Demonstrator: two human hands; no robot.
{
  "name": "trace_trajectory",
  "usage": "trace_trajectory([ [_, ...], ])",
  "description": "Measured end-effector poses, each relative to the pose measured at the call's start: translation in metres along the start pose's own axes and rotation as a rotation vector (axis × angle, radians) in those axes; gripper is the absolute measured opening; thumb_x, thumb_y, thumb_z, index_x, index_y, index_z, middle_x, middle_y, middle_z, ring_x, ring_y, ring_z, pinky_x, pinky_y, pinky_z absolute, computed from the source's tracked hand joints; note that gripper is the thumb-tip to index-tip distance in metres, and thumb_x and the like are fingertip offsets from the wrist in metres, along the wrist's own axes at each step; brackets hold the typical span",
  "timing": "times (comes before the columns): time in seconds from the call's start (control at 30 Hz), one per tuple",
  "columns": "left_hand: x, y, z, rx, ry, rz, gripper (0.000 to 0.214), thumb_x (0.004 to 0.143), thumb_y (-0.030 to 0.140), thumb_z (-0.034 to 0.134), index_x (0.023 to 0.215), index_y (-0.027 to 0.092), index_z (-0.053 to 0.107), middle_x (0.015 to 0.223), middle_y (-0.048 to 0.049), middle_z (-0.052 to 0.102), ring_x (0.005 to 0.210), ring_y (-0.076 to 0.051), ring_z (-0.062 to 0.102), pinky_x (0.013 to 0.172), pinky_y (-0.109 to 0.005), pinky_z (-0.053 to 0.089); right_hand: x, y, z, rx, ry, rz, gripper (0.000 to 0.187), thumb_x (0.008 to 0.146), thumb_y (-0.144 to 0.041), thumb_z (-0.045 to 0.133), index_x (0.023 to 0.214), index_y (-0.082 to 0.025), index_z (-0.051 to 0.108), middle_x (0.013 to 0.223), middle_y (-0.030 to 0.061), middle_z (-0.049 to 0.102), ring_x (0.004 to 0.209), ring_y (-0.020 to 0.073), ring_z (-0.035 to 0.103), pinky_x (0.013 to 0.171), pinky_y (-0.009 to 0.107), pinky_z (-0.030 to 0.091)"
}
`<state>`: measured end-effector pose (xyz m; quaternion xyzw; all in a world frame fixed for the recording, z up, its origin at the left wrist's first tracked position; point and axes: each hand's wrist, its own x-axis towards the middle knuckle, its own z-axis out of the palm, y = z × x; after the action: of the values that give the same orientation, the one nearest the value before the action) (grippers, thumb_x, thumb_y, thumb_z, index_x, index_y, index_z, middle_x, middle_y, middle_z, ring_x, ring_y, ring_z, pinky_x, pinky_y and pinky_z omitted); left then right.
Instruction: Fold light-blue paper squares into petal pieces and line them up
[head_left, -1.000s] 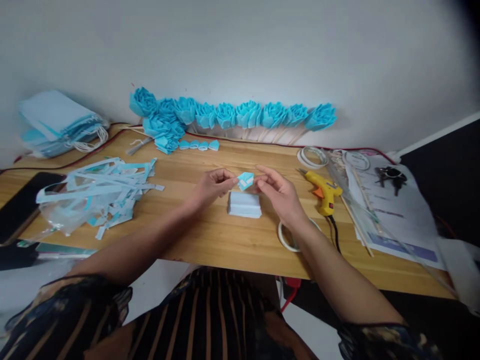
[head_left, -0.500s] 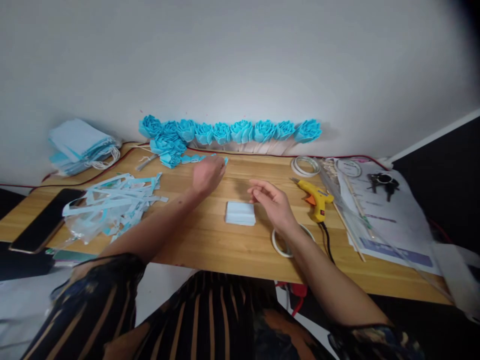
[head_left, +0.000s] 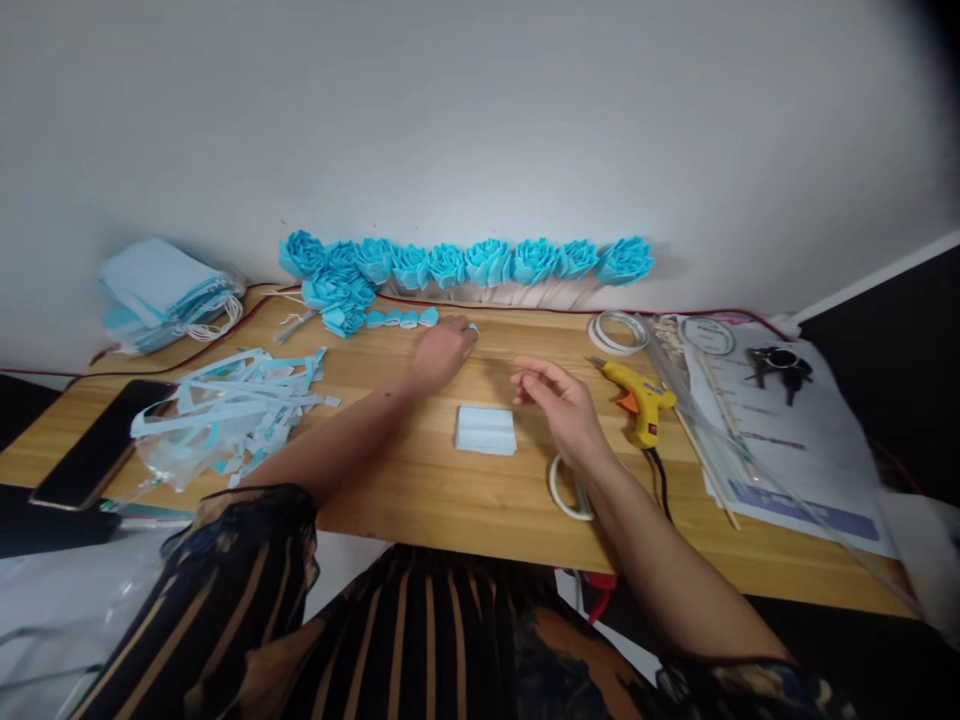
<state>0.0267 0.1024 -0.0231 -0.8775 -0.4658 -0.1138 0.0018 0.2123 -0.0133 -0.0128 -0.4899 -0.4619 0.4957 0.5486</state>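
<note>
My left hand reaches across the wooden desk with its fingers curled. A small folded blue piece shows at its fingertips, just right of a short row of similar folded pieces. My right hand hovers over the desk with loosely spread fingers and holds nothing. A small stack of pale blue squares lies between my hands, nearer to the right one.
Blue paper roses line the wall. A yellow glue gun, tape rolls, papers in a plastic sleeve and keys lie right. Cut blue strips, a phone and stacked masks lie left.
Both hands held the folded blue piece above the stack. The right hand let go, and the left hand carried the piece towards the row at the back.
</note>
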Motion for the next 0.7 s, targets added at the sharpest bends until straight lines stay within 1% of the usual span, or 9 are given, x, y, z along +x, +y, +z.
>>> trace_trajectory([
  [0.1, 0.016, -0.012, 0.007, 0.029, -0.007, -0.116, 0.027, 0.095, 0.02, 0.045, 0.099, 0.014, 0.071, 0.106, -0.0154, 0.068, 0.104, -0.027, 0.061, 0.083, -0.035, 0.047, 0.002, 0.002, -0.001, 0.015, 0.011, 0.012, 0.033, 0.075, -0.042, 0.075, 0.1, -0.021, 0.073, 0.084, 0.0015, 0.071, 0.068, 0.0114, 0.06, 0.071, 0.031, 0.056],
  [0.17, 0.022, -0.021, 0.007, 0.021, 0.0, -0.188, 0.028, 0.094, 0.019, 0.046, 0.101, 0.012, 0.072, 0.108, -0.0179, 0.068, 0.103, -0.029, 0.062, 0.081, -0.037, 0.047, 0.002, 0.002, -0.001, 0.007, 0.015, 0.02, 0.034, 0.075, -0.042, 0.075, 0.101, -0.021, 0.073, 0.085, 0.0016, 0.072, 0.067, 0.0112, 0.06, 0.07, 0.03, 0.055],
  [0.23, 0.023, -0.028, 0.005, 0.001, 0.013, -0.207, 0.027, 0.093, 0.019, 0.049, 0.105, 0.012, 0.072, 0.113, -0.0186, 0.068, 0.105, -0.031, 0.062, 0.082, -0.038, 0.048, 0.002, 0.002, -0.002, -0.018, 0.016, 0.021, 0.034, 0.076, -0.042, 0.074, 0.102, -0.02, 0.073, 0.085, 0.0018, 0.072, 0.066, 0.0109, 0.06, 0.07, 0.03, 0.055],
  [0.33, 0.017, -0.031, -0.002, -0.056, 0.059, -0.157, 0.031, 0.092, 0.025, 0.056, 0.118, 0.014, 0.068, 0.118, -0.0165, 0.068, 0.114, -0.03, 0.06, 0.092, -0.039, 0.046, 0.003, 0.002, -0.004, -0.08, 0.013, -0.007, 0.034, 0.079, -0.043, 0.07, 0.105, -0.02, 0.072, 0.087, 0.0024, 0.073, 0.066, 0.0111, 0.061, 0.07, 0.03, 0.054],
  [0.4, 0.007, -0.027, -0.007, -0.124, 0.098, -0.097, 0.032, 0.093, 0.027, 0.057, 0.12, 0.014, 0.067, 0.117, -0.0158, 0.068, 0.114, -0.029, 0.06, 0.096, -0.039, 0.045, 0.004, 0.004, -0.006, -0.152, -0.012, -0.039, 0.034, 0.081, -0.042, 0.067, 0.107, -0.02, 0.071, 0.087, 0.0028, 0.074, 0.067, 0.0118, 0.061, 0.07, 0.03, 0.054],
  [0.47, -0.005, -0.019, -0.013, -0.179, 0.112, -0.053, 0.031, 0.093, 0.028, 0.058, 0.118, 0.014, 0.068, 0.117, -0.0152, 0.069, 0.113, -0.028, 0.061, 0.097, -0.039, 0.045, 0.006, 0.007, -0.008, -0.257, -0.061, -0.082, 0.034, 0.083, -0.039, 0.064, 0.11, -0.019, 0.071, 0.086, 0.0029, 0.073, 0.071, 0.0132, 0.063, 0.071, 0.029, 0.053],
  [0.57, -0.026, -0.005, -0.02, -0.246, 0.087, 0.02, 0.025, 0.092, 0.024, 0.058, 0.113, 0.016, 0.07, 0.114, -0.0119, 0.072, 0.109, -0.026, 0.062, 0.096, -0.038, 0.046, 0.008, 0.009, -0.012, -0.46, -0.139, -0.157, 0.031, 0.085, -0.034, 0.061, 0.109, -0.018, 0.072, 0.085, 0.0029, 0.073, 0.077, 0.0153, 0.066, 0.073, 0.029, 0.051],
  [0.7, -0.052, 0.009, -0.02, -0.326, 0.029, 0.1, 0.02, 0.093, 0.022, 0.057, 0.103, 0.017, 0.073, 0.105, -0.0095, 0.074, 0.101, -0.023, 0.065, 0.089, -0.035, 0.048, 0.007, 0.004, -0.012, -0.765, -0.246, -0.218, 0.025, 0.087, -0.031, 0.061, 0.105, -0.019, 0.074, 0.087, 0.0025, 0.074, 0.074, 0.0159, 0.065, 0.072, 0.029, 0.048],
])
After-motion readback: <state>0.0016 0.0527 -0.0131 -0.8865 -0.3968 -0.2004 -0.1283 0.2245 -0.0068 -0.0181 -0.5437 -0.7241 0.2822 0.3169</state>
